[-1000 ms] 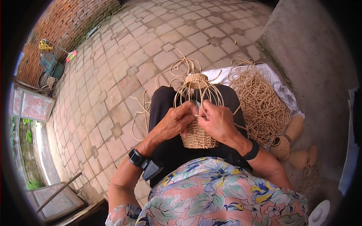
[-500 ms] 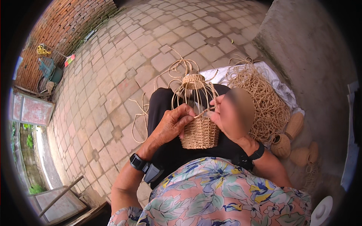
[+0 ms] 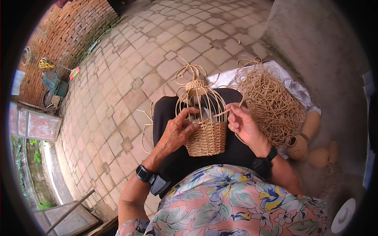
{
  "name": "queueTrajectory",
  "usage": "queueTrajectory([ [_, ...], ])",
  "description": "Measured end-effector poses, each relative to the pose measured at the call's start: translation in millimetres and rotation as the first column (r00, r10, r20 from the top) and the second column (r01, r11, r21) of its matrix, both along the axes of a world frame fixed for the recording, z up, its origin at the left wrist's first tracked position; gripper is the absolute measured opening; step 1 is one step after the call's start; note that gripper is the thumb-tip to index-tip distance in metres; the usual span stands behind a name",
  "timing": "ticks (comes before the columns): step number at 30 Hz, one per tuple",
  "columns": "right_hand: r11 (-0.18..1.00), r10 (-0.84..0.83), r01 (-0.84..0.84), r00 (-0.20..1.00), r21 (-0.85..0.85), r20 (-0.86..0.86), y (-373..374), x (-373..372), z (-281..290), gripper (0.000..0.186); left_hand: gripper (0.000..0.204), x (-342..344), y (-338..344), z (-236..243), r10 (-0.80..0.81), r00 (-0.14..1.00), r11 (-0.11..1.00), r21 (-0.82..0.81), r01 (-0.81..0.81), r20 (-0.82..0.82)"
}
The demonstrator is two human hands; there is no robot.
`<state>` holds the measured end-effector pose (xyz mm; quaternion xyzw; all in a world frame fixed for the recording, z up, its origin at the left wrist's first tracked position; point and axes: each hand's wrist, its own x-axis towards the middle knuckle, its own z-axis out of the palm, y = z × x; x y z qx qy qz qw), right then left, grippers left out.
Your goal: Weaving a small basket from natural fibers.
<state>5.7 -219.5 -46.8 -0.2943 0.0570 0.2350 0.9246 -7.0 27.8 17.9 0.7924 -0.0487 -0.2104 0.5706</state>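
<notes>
On my lap, a half-woven basket (image 3: 206, 141) of tan twisted cord has a closely woven lower body. Bare curved spokes rise from it to a small woven ring (image 3: 197, 87), from which loose cord ends trail. My left hand (image 3: 178, 131) grips the left side of the weave, thumb and forefinger at its top edge. In a pinch, my right hand (image 3: 246, 125) holds a weaving cord (image 3: 219, 114) stretched out to the right from the spokes. Part of that cord hangs below the right hand. The basket's left side is partly hidden by my fingers.
To the right, a big tangle of cord (image 3: 271, 104) lies on a white sheet (image 3: 289, 74). Nearby stand finished woven pieces (image 3: 297, 147) and a white round lid-like object (image 3: 343, 216). Stone paving (image 3: 118, 98) stretches ahead; a brick wall (image 3: 78, 29) rises far left.
My right hand has moved slightly right and back from the basket, drawing the cord out taut. My left hand stays at the rim, its forefinger now stretched over the spokes.
</notes>
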Motion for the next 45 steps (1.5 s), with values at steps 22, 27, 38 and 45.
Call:
queueTrajectory([
  [22,0.512,0.106,0.268,0.923,-0.816,0.37,-14.9,-2.6,-25.3,0.02,0.031,17.4,6.2,-20.6,-0.166,0.978,0.943,0.312,0.12,0.124],
  [27,0.562,0.045,0.302,0.919,-0.77,0.393,-12.8,1.0,-30.1,0.021,0.023,12.5,3.4,0.5,-0.107,0.972,0.948,0.316,0.037,0.208],
  [38,0.597,0.033,0.22,0.954,-0.772,0.297,-13.1,-7.9,-3.3,0.019,0.028,20.4,-39.9,21.8,-0.191,0.972,0.961,0.227,0.158,0.135],
  [45,0.796,-0.062,0.132,0.989,-0.591,0.137,-72.9,-13.8,10.9,0.023,0.021,20.2,-18.0,1.6,0.105,0.994,0.995,0.002,-0.105,0.008],
])
